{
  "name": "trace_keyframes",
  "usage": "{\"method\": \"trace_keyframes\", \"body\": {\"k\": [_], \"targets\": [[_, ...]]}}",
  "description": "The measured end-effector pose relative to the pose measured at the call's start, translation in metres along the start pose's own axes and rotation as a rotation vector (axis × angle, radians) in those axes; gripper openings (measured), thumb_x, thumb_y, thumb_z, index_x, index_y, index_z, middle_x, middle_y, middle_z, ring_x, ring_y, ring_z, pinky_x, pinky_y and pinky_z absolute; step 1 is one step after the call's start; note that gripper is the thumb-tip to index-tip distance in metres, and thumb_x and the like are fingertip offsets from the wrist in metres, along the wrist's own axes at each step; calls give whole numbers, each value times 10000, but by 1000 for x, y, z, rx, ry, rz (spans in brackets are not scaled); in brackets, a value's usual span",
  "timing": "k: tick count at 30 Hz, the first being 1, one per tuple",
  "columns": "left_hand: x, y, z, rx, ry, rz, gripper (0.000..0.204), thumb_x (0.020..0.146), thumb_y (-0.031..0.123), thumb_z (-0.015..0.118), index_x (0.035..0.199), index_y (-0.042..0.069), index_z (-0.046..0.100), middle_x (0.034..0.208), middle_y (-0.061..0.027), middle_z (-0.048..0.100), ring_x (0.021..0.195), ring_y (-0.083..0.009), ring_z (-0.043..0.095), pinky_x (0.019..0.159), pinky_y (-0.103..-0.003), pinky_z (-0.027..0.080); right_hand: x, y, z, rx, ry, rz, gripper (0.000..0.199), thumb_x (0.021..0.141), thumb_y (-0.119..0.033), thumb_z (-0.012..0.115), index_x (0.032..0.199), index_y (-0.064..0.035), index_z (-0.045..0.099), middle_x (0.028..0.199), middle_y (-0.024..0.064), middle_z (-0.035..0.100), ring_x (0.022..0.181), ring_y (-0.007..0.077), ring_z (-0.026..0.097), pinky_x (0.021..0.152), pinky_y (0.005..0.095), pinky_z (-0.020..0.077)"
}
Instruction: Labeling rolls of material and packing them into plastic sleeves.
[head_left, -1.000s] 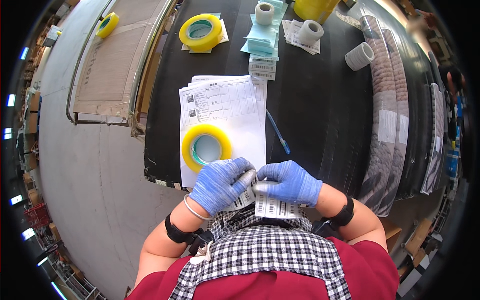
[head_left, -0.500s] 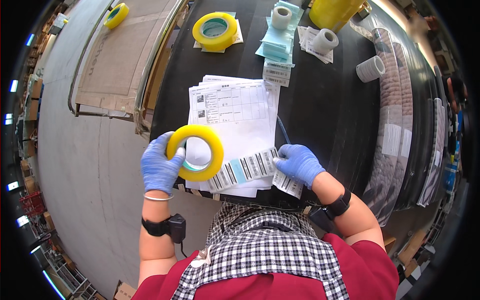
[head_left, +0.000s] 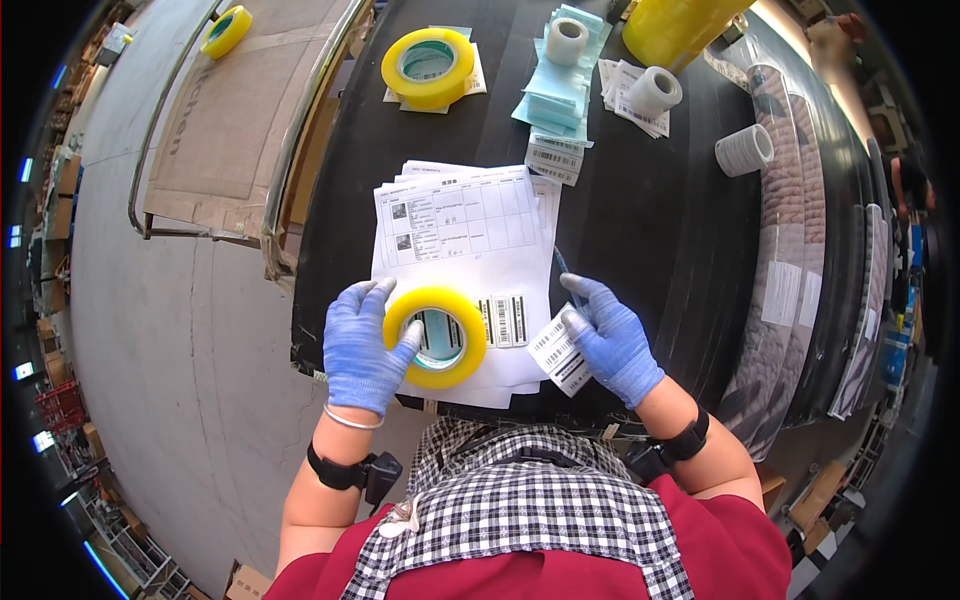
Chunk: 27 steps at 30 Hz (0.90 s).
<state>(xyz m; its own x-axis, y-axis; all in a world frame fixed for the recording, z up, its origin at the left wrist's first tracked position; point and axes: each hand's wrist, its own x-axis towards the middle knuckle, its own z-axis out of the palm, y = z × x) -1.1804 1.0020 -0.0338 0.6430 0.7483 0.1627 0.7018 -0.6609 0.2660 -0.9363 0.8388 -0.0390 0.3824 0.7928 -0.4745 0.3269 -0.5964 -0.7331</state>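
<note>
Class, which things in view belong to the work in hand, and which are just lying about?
Apparently in use:
Yellow tape roll, left hand touching it
Label strip beneath it
Labels in right hand
Printed sheets underneath

Seemingly lying about:
Far tape roll
Tape roll on cardboard
White ridged roll

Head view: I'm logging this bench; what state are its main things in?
Near tape roll: flat, partly covering the label strip
Label strip: outspread
Printed sheets: stacked, uneven
Held labels: pinched in right hand
Pen: partly hidden by right hand
Far tape roll: lying flat
Striped rolls: plastic-wrapped
Left hand: gloved, touching near tape roll
</note>
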Motion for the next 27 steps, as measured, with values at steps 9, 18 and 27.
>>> {"method": "trace_keyframes", "body": {"k": [9, 18, 27], "targets": [[-5, 62, 16, -1481, -692, -549, 446, 914, 254, 709, 1244, -22, 591, 1163, -105, 649, 1063, -158, 608, 935, -306, 497, 10, -30, 32, 689, 189, -92, 561, 942, -97, 658, 1439, 21, 427, 868, 68, 685, 800, 71, 639, 751, 233, 532], [20, 40, 18, -1420, -662, -811, 376, 970, 185, 605, 1266, -44, 567, 1110, -134, 675, 841, -150, 703, 652, -216, 580, 40, 8, -14, -343, 239, -289, 578, 790, -306, 784, 1250, -32, 565, 958, 138, 642, 892, 303, 624, 816, 417, 534], [33, 11, 26, -1245, -633, -787, 255, 964, 164, 600, 1128, -26, 643, 943, -89, 718, 734, -94, 686, 633, -186, 535, 55, 22, -13, -407, 81, -289, 308, 828, -60, 621, 1136, -78, 626, 925, 146, 648, 832, 333, 645, 775, 415, 544]]}}
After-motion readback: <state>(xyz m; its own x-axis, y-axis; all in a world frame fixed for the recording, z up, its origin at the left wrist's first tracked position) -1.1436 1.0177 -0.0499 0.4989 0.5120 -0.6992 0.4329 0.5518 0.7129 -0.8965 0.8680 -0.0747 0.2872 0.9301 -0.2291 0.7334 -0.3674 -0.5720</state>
